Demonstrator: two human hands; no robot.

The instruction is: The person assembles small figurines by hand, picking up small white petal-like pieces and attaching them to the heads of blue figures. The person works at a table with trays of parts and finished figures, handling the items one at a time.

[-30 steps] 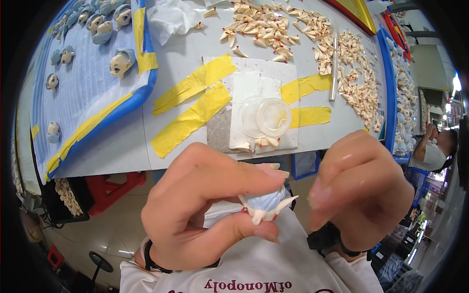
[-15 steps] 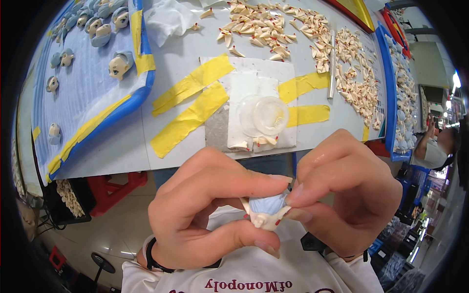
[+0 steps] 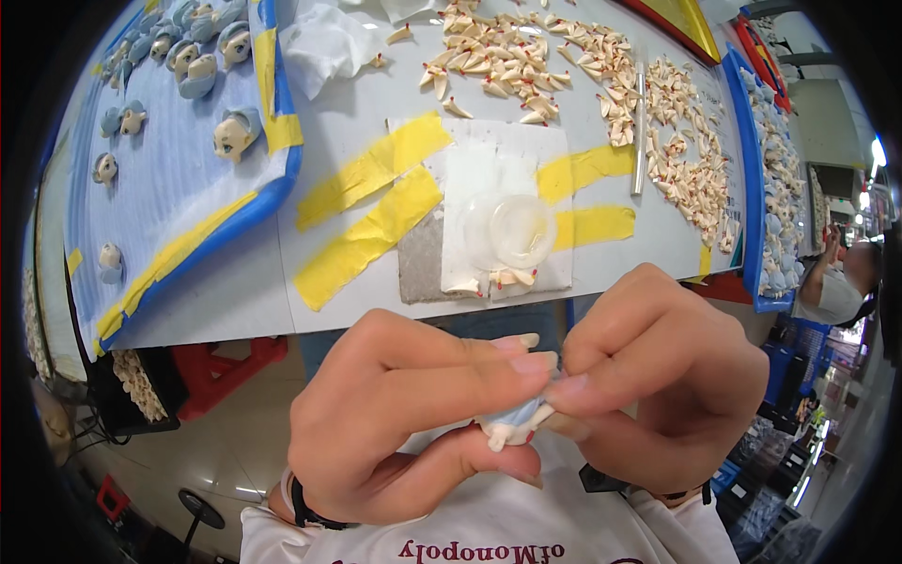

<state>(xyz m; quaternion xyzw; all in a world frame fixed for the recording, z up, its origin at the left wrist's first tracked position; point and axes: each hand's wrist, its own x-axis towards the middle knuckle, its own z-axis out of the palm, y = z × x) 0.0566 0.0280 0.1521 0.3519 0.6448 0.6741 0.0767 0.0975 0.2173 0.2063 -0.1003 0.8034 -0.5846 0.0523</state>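
Observation:
Just in front of my body, my left hand (image 3: 404,414) holds a small doll head (image 3: 512,420) with light blue hair between thumb and fingers. The head's pale part faces down toward me; most of it is hidden by my fingers. My right hand (image 3: 672,385) pinches a pale pointed ear piece (image 3: 542,414) against the head's right side. Beyond the hands, a small clear round cup (image 3: 522,232) sits on a white-covered board (image 3: 423,258) fixed with yellow tape (image 3: 371,235). A few red-tipped ear pieces (image 3: 513,278) lie at the board's near edge.
Several blue-haired doll heads (image 3: 235,134) rest on a blue-rimmed tray (image 3: 279,188) at left. Piles of red-tipped pieces (image 3: 507,61) cover the table's far side, beside a metal rod (image 3: 640,127). Another blue tray (image 3: 752,188) stands at right. A co-worker (image 3: 836,291) is far right.
My left fingers have shifted over the doll head, covering more of its blue hair, and the head is tilted differently. My right hand still pinches at its side. Both hands sit slightly lower.

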